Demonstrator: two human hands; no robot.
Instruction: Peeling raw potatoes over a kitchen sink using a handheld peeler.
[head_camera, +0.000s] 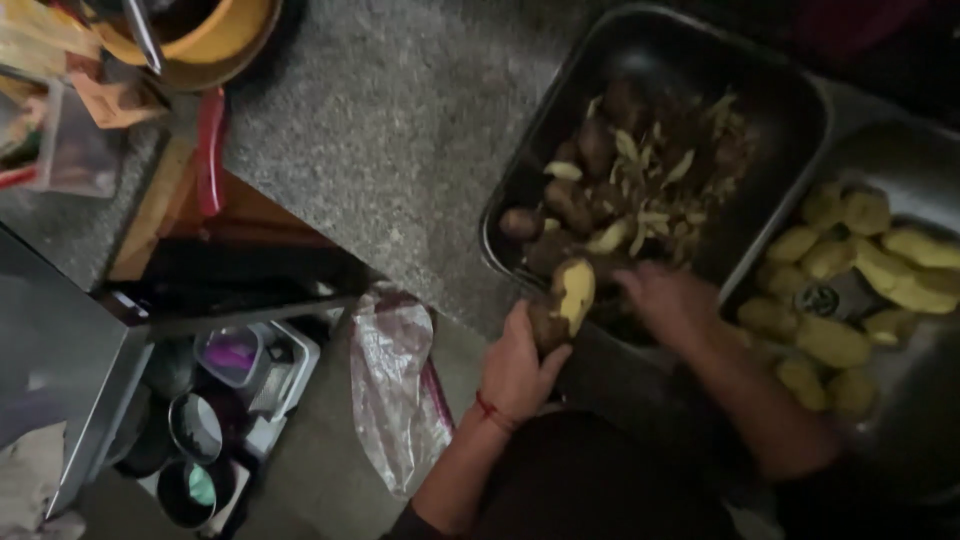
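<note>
The grey stone counter (400, 130) lies bare to the left of the dark tray (800, 90), giving open passage between it and the orange bowl (215, 40) at the far left. The tray itself is crowded with unpeeled potatoes (570, 205) and peelings (660, 190), and the sink (920, 400) to its right is filled with peeled potatoes (835, 340). Near left, a plastic bag (395, 390) hangs beside a rack of containers (230, 380).
</note>
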